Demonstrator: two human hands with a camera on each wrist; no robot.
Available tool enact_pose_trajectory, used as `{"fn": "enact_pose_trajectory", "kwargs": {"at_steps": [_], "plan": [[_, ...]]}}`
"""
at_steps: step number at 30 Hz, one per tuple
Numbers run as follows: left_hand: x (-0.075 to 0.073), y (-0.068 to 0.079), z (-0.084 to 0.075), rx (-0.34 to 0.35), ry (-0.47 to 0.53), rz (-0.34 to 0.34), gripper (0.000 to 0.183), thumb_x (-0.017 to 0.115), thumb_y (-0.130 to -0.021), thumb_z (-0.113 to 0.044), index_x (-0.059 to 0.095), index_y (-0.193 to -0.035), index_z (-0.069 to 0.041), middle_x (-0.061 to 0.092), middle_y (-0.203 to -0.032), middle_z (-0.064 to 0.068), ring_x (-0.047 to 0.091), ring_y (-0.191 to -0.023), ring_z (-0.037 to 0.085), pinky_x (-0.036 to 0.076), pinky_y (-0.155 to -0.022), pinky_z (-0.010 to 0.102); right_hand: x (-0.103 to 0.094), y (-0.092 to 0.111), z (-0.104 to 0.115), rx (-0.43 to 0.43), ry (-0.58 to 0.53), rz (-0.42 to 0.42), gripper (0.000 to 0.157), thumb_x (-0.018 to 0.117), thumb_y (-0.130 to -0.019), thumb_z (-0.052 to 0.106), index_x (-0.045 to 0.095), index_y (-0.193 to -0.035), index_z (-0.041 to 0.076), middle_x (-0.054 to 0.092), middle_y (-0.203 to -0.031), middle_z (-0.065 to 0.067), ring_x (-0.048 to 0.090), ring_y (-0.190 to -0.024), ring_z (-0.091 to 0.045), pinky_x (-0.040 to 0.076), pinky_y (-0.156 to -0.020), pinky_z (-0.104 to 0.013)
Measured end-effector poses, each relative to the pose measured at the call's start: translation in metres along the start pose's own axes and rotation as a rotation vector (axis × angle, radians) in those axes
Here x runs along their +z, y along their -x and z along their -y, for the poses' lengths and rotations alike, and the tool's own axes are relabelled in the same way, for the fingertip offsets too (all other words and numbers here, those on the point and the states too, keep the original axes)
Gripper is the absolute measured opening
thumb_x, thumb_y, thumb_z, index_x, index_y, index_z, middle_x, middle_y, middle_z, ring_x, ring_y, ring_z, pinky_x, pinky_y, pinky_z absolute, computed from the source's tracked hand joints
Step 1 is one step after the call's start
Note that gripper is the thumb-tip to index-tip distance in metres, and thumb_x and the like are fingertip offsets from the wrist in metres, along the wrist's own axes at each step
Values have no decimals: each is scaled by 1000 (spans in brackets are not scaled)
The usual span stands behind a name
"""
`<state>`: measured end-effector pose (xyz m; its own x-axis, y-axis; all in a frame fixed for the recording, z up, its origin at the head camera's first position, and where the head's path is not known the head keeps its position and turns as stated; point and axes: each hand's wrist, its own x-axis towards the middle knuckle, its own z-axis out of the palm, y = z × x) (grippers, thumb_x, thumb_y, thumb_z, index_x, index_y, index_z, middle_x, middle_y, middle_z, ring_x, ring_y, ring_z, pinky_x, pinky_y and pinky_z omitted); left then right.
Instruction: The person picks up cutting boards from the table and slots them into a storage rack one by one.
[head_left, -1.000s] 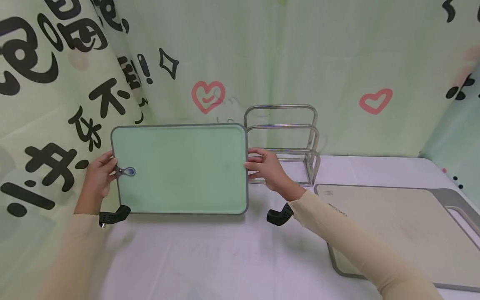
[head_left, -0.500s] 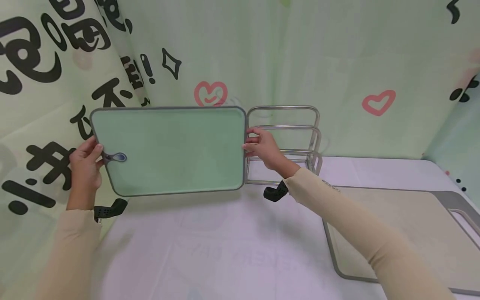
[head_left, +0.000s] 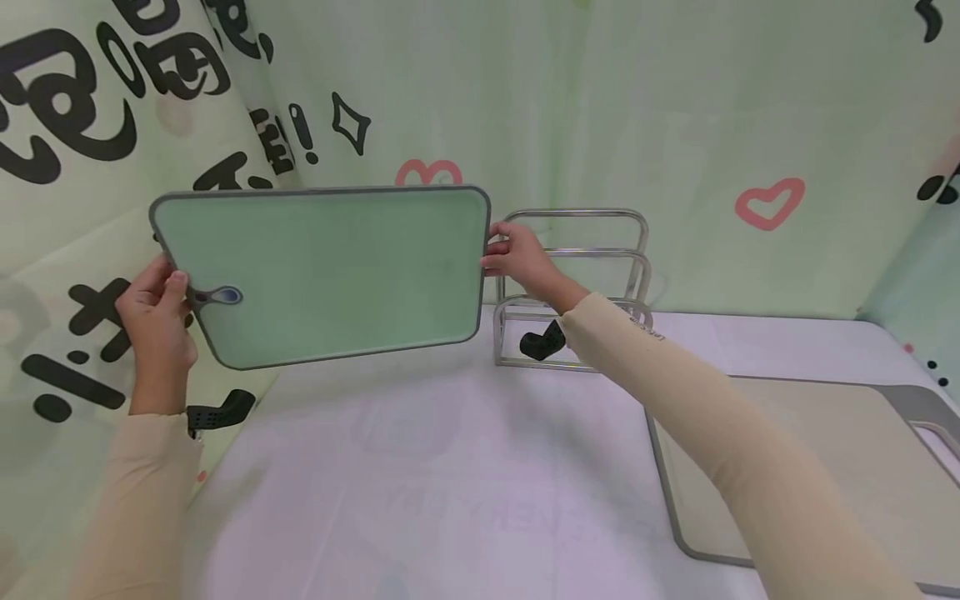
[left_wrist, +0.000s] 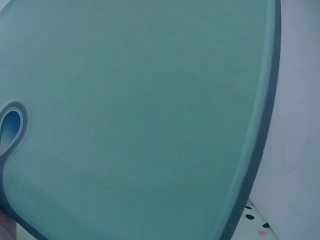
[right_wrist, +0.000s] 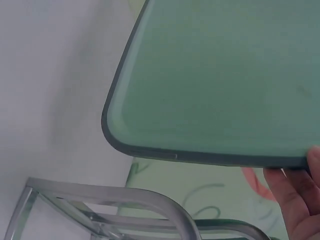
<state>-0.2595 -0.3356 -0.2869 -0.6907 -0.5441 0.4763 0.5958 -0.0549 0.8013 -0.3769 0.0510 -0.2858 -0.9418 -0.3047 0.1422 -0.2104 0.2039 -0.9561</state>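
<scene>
A green cutting board (head_left: 330, 275) with a grey rim and a teardrop hanging hole is held in the air above the table, its broad face toward the head camera and its left side tilted lower. My left hand (head_left: 159, 321) grips the left edge beside the hole, thumb in front. At the opposite short edge, my right hand (head_left: 522, 260) pinches the rim; in the right wrist view its fingers (right_wrist: 292, 200) reach behind the board. A metal wire rack (head_left: 573, 252) with several upright loops stands just behind the right hand and is partly covered by that wrist.
A larger beige cutting board (head_left: 810, 450) with a grey handle end lies flat on the right of the table, partly under my right sleeve. The white-covered table (head_left: 420, 492) extends in front. Printed green curtains (head_left: 675, 125) hang behind and to the left.
Both hands have raised the green cutting board and shifted it left, closer to the head camera. Its left side now tilts lower. Both hands keep their grip.
</scene>
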Motion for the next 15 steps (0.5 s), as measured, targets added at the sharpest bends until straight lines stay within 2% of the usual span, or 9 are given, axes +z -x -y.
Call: {"fn": "enact_pose_trajectory", "kwargs": {"at_steps": [7,12,15], "plan": [[4,0,1,40,35,-2,30,62,-88,-6,66,-117,-1,72,-100,6,60,-83,14,46,-79,29,-9,-18,4,-54,48,52,16,59,-87,-6,52,-101,-1,67,-99,-21,66,-77,-13,53,-88,-42],[8,-2,7,63,47,16,29,61,-89,-5,65,-117,1,71,-98,5,61,-82,13,49,-75,24,-17,-29,4,-101,57,85,16,58,-87,-7,53,-101,-1,68,-102,-21,67,-80,-13,54,-88,-39],[11,-3,12,49,60,29,30,60,-89,-4,64,-119,1,71,-94,4,61,-82,12,50,-73,22,-21,-37,1,-105,68,84,16,59,-87,-7,53,-100,-1,67,-102,-20,66,-80,-13,54,-87,-38]]}}
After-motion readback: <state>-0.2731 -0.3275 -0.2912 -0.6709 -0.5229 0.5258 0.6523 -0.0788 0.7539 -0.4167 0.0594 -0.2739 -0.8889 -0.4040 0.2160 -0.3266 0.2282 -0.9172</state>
